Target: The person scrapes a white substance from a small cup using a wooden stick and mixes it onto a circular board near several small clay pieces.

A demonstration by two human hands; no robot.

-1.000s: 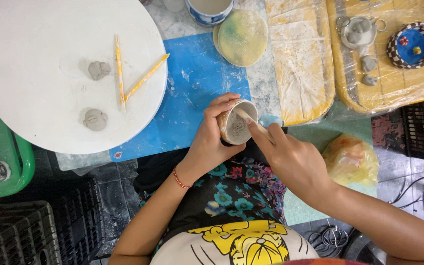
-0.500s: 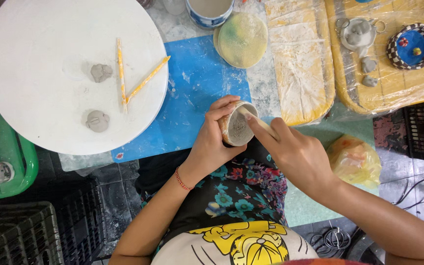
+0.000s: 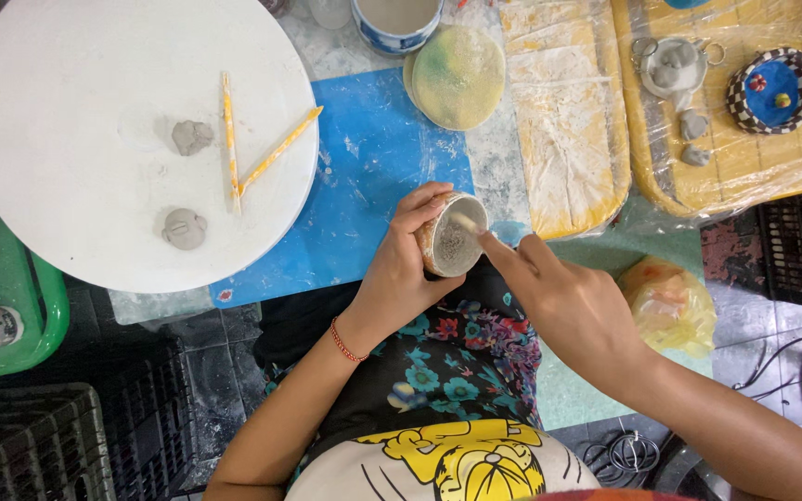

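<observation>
My left hand (image 3: 401, 269) is wrapped around a small clay cup (image 3: 452, 236), tilted so its grey inside faces me, just off the near edge of a blue mat (image 3: 373, 176). My right hand (image 3: 568, 301) comes in from the right, its index finger stretched to the cup's rim. A thin pale tool tip shows inside the cup at that finger; I cannot tell how it is gripped.
A white round board (image 3: 95, 139) at left carries two grey clay lumps (image 3: 183, 227) and two yellow sticks (image 3: 276, 148). Beyond the mat stand a water pot (image 3: 396, 23) and a yellowish sponge (image 3: 457, 79). Plastic-wrapped yellow pads (image 3: 568, 121) and a painted blue dish (image 3: 772, 88) lie at right. A green tray (image 3: 11, 315) sits at left.
The cup and both hands have stayed together near the mat's edge. My right index finger has shifted slightly along the cup's rim. The view has drifted a little.
</observation>
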